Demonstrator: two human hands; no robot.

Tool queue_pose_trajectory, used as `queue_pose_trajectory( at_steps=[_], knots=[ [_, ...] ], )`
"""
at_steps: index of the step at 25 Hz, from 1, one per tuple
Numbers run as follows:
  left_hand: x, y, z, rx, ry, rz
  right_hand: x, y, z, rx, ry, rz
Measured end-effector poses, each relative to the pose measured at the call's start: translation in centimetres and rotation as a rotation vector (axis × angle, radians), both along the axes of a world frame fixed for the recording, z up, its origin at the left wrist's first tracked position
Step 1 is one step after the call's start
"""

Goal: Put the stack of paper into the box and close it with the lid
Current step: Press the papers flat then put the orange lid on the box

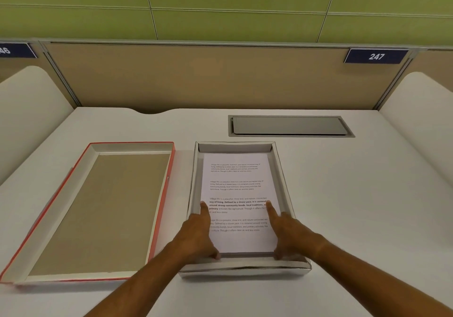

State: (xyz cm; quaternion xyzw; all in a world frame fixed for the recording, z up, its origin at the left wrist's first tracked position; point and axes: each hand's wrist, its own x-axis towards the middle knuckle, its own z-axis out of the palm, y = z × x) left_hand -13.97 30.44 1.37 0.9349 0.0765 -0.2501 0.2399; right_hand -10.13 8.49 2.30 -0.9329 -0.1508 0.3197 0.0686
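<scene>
Smooth printed stack of paper (pixel 237 189) lay inside the rectangular cardboard box (pixel 285 184). Left hand (pixel 196 236) and right hand (pixel 291 231) pressed it with straight index fingers (pixel 204 207); the other fingers were hidden.

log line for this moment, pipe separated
stack of paper: inside box | left hand: fingers on stack | right hand: fingers on stack | lid: open side up, left of box | box: not yet closed

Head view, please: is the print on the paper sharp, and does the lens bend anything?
Head view: the larger lower lines on the paper read clearly, the small upper ones blur; the wide angle bows the partition rail; the light is soft, without glare.
</scene>
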Motion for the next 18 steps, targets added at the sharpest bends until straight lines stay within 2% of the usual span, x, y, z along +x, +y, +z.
queue_pose_trajectory(
  at_steps=[5, 8, 13, 18],
  knots=[
    [0.8, 0.8, 0.5, -0.126, -0.122, 0.043, 1.5, 0.3, 1.9, 0.056, -0.031, -0.036],
    [0.8, 0.8, 1.2, -0.133, -0.326, 0.022, 2.3, 0.8, 2.4, 0.123, -0.187, -0.072],
    [1.8, 0.7, 1.2, 0.136, -0.498, -0.054, 3.2, 2.4, 2.9, 0.117, -0.522, -0.076],
    [2.7, 1.2, 1.7, 0.33, -0.63, -0.053, 3.8, 3.3, 3.3, 0.106, -0.698, -0.039]
  ],
)
